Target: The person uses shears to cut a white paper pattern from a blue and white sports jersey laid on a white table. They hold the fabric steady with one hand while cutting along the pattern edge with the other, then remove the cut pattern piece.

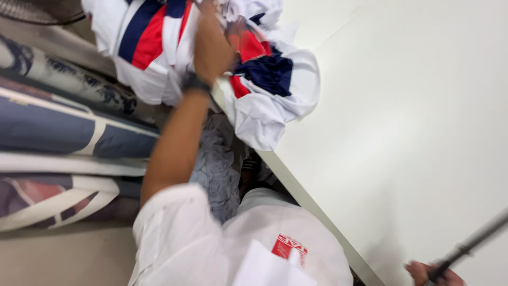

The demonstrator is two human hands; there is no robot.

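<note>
The left hand (211,45) reaches up and forward with its back to the camera; its fingers are buried in a crumpled bundle of white cloth with red and navy blocks (259,79), closed into the fabric. A dark band (194,83) circles the wrist, and the bare forearm runs down to a short white sleeve (174,233). The cloth bundle sits at the near edge of a broad white table (413,132), part of it draped over the corner and hanging below the edge.

The right hand (431,274) shows only at the bottom edge of the head view, its fingers wrapped around a thin dark rod (471,243) that slants up to the right over the table; most of the hand is cut off.

Below the left arm lies a rumpled grey-blue cloth (217,164), between the table edge and a stack of rolled fabric bolts (58,132) in navy, grey print and cream, lying one beside the other on the left. The pictures show no bin or box; the cloth lies loose.
</note>
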